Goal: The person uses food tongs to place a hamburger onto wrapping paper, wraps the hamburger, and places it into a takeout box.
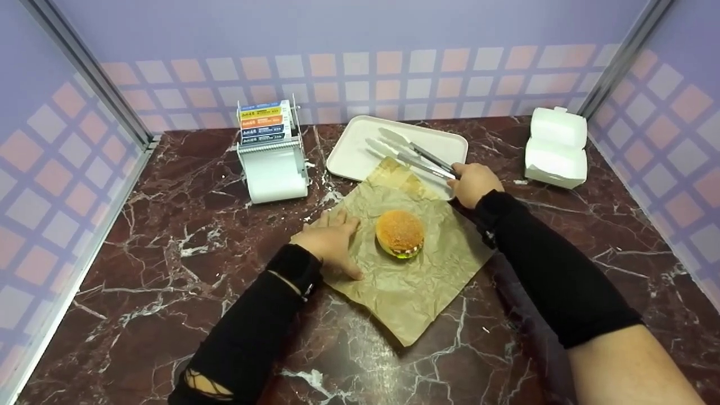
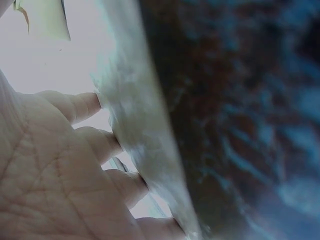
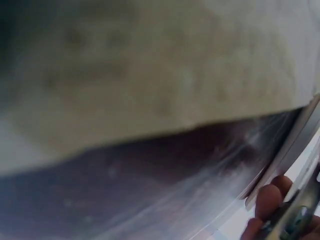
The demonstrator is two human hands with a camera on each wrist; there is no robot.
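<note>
A burger [image 1: 400,233] with a sesame bun lies in the middle of a crumpled brown paper sheet [image 1: 416,298], spread cornerwise on the table. My left hand [image 1: 329,243] rests on the paper's left part, fingers spread and fairly straight; the left wrist view shows its fingertips [image 2: 127,186] along the paper's edge. At the paper's far right side, my right hand [image 1: 477,183] grips the handle end of metal tongs [image 1: 413,157] with dark handles. The tongs lie over a white tray [image 1: 346,149], their heads toward its back left. In the right wrist view, fingers [image 3: 269,201] curl round the tongs' end.
A wire rack [image 1: 300,129] with several coloured boxes and a white roll [image 1: 278,183] stands back left. An opened white takeaway box [image 1: 557,149] sits at the back right. The paper's far corner overlaps the tray's front edge. Patterned walls enclose the marbled table [image 1: 169,281].
</note>
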